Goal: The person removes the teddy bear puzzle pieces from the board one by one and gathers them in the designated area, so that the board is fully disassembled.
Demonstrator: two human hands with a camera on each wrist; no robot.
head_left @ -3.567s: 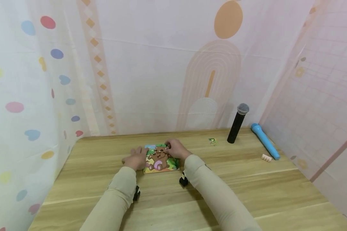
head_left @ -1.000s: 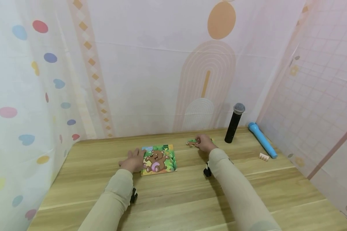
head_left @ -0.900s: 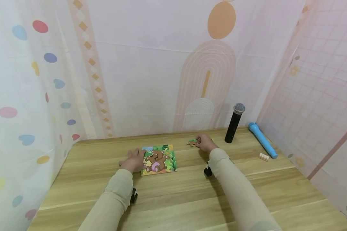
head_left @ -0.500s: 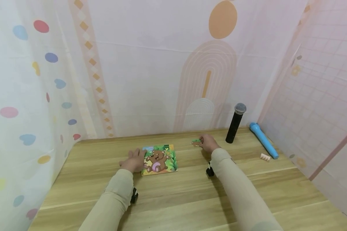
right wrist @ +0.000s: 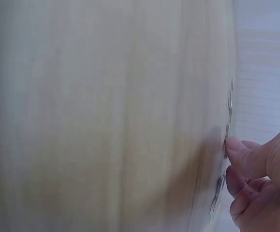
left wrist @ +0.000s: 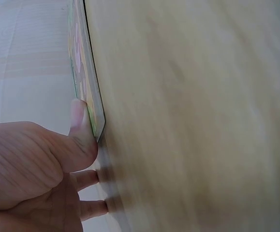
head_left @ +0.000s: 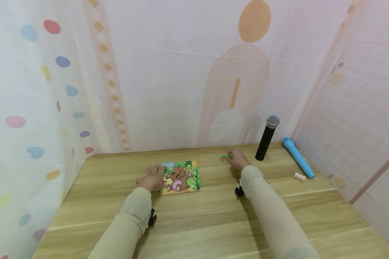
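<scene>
A bear jigsaw puzzle (head_left: 180,180) lies flat on the wooden table in the head view. My left hand (head_left: 151,178) rests at its left side with fingers spread. In the left wrist view, the left thumb (left wrist: 81,118) lies on the edge of the puzzle board (left wrist: 89,87), and the other fingertips touch the tabletop. Off to the right of the board, my right hand (head_left: 238,160) pinches a green-and-brown puzzle piece (head_left: 224,158) close over the table. The right wrist view shows thin piece edges (right wrist: 229,108) beside the thumb; more lie by the curled fingers, partly hidden.
A black microphone (head_left: 265,142) stands upright just right of the right hand. Further right lie a blue toy microphone (head_left: 299,158) and a small pale pink toy block (head_left: 299,177). A patterned curtain (head_left: 162,90) hangs behind the table.
The right hand has left the puzzle's upper right corner and gone right with a piece, then edged slightly further right. The left hand keeps its place at the board.
</scene>
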